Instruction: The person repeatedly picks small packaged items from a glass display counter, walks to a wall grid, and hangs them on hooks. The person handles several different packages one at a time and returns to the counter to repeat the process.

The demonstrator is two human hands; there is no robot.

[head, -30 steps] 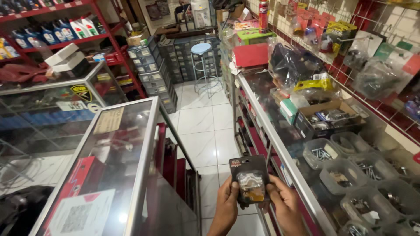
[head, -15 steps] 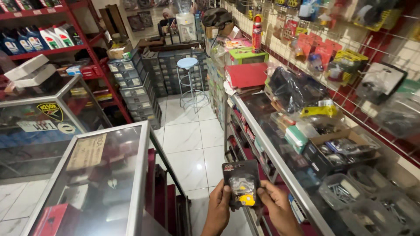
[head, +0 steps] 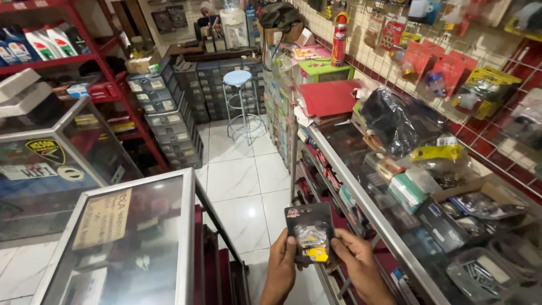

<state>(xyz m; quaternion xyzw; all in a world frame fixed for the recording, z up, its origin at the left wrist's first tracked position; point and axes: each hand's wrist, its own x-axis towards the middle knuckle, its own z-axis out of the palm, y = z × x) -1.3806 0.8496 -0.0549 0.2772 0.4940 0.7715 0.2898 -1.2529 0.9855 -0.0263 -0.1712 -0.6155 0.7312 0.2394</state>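
Black blister pack (head: 310,234) pinched between both hands' fingers (head: 289,242).

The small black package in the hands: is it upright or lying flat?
Upright: the small black package stands on end, left hand and right hand gripping its sides.

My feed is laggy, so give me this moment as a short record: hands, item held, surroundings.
left hand: grips the packet's left edge
right hand: grips the packet's right edge
packet: small, dark, clear-fronted, with a yellow tag, held upright over the aisle
right side: glass counter piled with bagged parts
left side: glass case
ahead: white tiled floor, stool
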